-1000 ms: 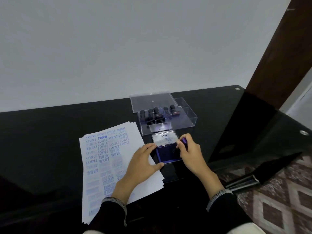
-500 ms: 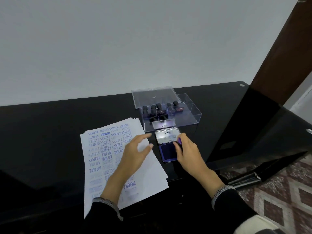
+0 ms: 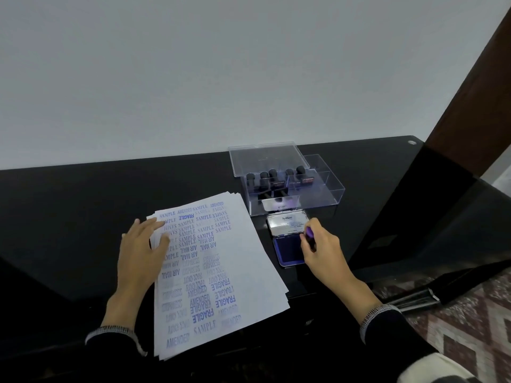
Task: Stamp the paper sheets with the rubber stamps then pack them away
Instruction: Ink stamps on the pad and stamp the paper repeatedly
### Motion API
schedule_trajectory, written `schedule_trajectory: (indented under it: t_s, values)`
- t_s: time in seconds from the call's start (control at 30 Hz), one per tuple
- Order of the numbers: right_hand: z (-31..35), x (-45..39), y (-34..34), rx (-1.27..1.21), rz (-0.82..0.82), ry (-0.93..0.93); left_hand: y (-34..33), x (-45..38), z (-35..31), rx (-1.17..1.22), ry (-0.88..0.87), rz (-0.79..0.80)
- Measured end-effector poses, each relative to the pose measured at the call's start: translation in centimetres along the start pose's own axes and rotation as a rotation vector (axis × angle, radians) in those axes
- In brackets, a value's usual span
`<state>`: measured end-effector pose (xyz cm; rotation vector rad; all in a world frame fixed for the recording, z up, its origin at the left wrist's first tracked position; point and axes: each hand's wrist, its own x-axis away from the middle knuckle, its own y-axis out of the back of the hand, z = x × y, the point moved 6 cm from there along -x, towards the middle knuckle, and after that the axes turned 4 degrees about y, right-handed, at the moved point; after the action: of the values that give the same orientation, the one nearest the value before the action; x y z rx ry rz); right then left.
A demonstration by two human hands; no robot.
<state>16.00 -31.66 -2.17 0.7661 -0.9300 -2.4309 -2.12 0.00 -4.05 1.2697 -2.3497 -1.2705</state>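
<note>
A stack of white paper sheets [image 3: 221, 272] covered in blue stamped words lies on the black table. My left hand [image 3: 141, 250] rests flat on the stack's left edge, fingers apart. To the right sits an open blue ink pad [image 3: 289, 251] with its lid tilted up. My right hand [image 3: 322, 250] is closed around a rubber stamp [image 3: 309, 233] whose purple end shows, held over the pad's right side. Behind the pad stands a clear plastic box [image 3: 329, 194] with several black-handled stamps [image 3: 272, 178] upright inside.
The box's clear lid [image 3: 265, 156] leans open at the back. The glossy black table [image 3: 83, 205] ends at a pale wall behind. On the right the table edge drops to a patterned carpet [image 3: 470, 322], beside a dark wooden post [image 3: 475, 87].
My left hand has slid from the ink pad's left side across the sheets to their left edge. The right hand keeps the stamp over the pad. The camera has tilted.
</note>
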Motion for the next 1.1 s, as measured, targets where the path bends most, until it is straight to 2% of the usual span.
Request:
schedule_trajectory:
  t_s: [0.13,0.27,0.47,0.87,0.97,1.1]
  values:
    - [-0.1,0.2,-0.1,-0.016,-0.007,-0.008,-0.6,0.5,0.2,-0.059,0.012,-0.01]
    - [-0.3,0.0,0.1,-0.102,-0.006,-0.048,-0.6,0.4,0.8,-0.02,0.054,-0.014]
    - [0.3,0.3,-0.1,-0.029,-0.009,-0.004,-0.8,0.2,1.0,-0.053,0.075,0.005]
    - [0.1,0.3,-0.1,-0.082,-0.007,-0.02,-1.2,0.1,1.4,-0.107,0.063,0.009]
    - [-0.7,-0.2,0.3,-0.126,0.013,-0.095,-1.0,0.1,1.2,-0.1,0.054,-0.012]
    - [-2.4,-0.4,1.4,-0.471,-0.144,-0.35,-0.8,0.1,1.1,-0.088,0.053,-0.039]
